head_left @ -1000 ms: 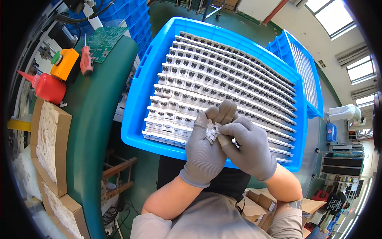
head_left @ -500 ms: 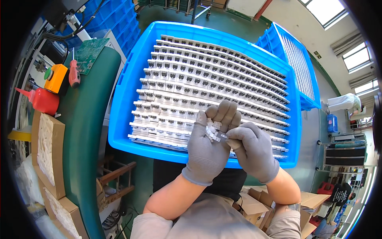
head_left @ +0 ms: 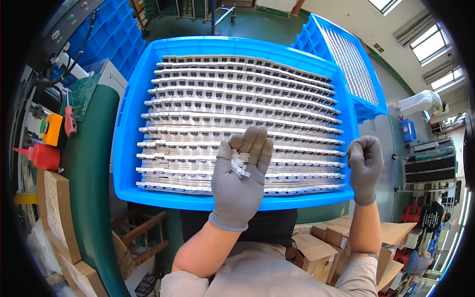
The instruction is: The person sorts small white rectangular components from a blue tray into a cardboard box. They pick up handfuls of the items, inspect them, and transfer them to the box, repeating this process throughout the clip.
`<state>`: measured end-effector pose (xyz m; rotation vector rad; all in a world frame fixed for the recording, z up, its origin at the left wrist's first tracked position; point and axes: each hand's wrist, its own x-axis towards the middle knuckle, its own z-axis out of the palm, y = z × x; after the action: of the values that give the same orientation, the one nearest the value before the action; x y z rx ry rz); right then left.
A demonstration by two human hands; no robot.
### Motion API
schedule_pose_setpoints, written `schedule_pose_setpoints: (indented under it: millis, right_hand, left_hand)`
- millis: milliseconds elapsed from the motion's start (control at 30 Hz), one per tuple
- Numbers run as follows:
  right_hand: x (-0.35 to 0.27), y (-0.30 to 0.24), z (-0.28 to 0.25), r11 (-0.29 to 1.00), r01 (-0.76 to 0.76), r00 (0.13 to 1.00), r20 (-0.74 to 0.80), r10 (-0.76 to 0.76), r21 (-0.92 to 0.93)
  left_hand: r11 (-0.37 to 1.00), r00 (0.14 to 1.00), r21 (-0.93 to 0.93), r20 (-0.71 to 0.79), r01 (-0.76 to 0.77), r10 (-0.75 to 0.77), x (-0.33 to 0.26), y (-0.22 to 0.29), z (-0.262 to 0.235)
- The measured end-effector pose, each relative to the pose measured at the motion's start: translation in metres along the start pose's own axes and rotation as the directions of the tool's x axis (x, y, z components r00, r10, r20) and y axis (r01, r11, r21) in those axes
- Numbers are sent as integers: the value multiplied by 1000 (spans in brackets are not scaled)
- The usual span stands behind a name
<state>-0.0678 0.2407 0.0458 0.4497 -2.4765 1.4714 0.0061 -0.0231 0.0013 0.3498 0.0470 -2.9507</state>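
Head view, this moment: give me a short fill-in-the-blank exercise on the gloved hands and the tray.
1. The left hand, in a grey knit glove, cups small ____ plastic parts in its palm.
2. The right hand is closed in a ____ and holds nothing visible.
3. Rows of pale parts fill the large ____ plastic tray.

Missing words: white; fist; blue

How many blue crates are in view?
2. One crate lies under the hands, filled with rows of small white parts; a second crate sits at its far right corner. Blue bins at upper left are separate.
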Motion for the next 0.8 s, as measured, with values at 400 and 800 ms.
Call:
schedule_pose_setpoints:
  millis: [400, 800]
  right_hand:
    - [22, 36, -54, 620, 392, 894, 440, -83, -680]
    - [16, 40, -45, 460, 419, 879, 477, 11, -783]
  left_hand:
    - [992, 996, 96, 38, 81, -85, -2, -25, -5]
    - [974, 994, 203, 6, 105, -109, -3, -36, 0]
